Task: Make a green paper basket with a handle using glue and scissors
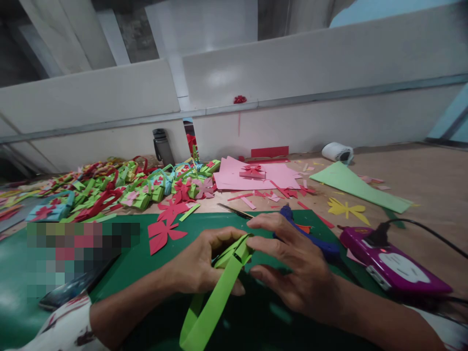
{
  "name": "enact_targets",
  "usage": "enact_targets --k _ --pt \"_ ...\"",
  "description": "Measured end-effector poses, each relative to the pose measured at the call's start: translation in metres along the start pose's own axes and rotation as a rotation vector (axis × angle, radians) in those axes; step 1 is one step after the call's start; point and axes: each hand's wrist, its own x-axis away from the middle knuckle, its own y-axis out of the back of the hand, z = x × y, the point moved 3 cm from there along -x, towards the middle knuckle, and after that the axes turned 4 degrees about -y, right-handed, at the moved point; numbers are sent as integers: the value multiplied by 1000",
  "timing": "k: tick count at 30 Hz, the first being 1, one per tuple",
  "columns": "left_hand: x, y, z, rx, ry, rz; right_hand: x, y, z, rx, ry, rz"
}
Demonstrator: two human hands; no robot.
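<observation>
A small bright green paper basket (pixel 219 287) with a long strip handle hangs tilted above the green mat (pixel 135 282). My left hand (pixel 201 261) grips its body from the left, fingers and thumb wrapped round it. On the other side my right hand (pixel 292 258) has its fingers apart, the index fingertip touching the basket's upper edge. Red paper flower cutouts (pixel 164 233) lie on the mat beyond my left hand. Behind my right hand is a blue glue gun (pixel 310 236), partly covered by that hand.
Many finished paper baskets (pixel 135 192) are heaped at the back left, near a dark bottle (pixel 163 146). Pink paper sheets (pixel 230 178) and scraps lie at the back. A purple power strip (pixel 395 270) with cables stands at right, near a yellow cutout (pixel 347 209).
</observation>
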Motion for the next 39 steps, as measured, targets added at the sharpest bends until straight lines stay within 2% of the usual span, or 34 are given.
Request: enact_targets --k 9,16,22,25,28,31,34,37,39 --pt "0 -1 -2 -20 1 3 -2 3 6 -64 35 13" --pt "0 -3 -4 -10 -69 5 -4 2 10 -128 60 63" --pt "4 -1 -3 149 -139 -32 -3 4 7 -93 -54 -47" --pt "3 0 -3 212 -101 -59 -4 4 5 -77 -69 -80" --pt "0 1 -5 354 -73 -138 -4 3 3 -56 -58 -82" --pt "-4 5 -3 524 -62 -326 -4 1 4 -50 -18 -44" --pt "-8 13 5 633 6 -514 -3 -3 5 -85 31 14" --pt "-11 15 13 697 103 -595 0 -8 6 -111 45 50" --pt "-14 14 15 721 121 -619 1 -11 6 -115 36 69"
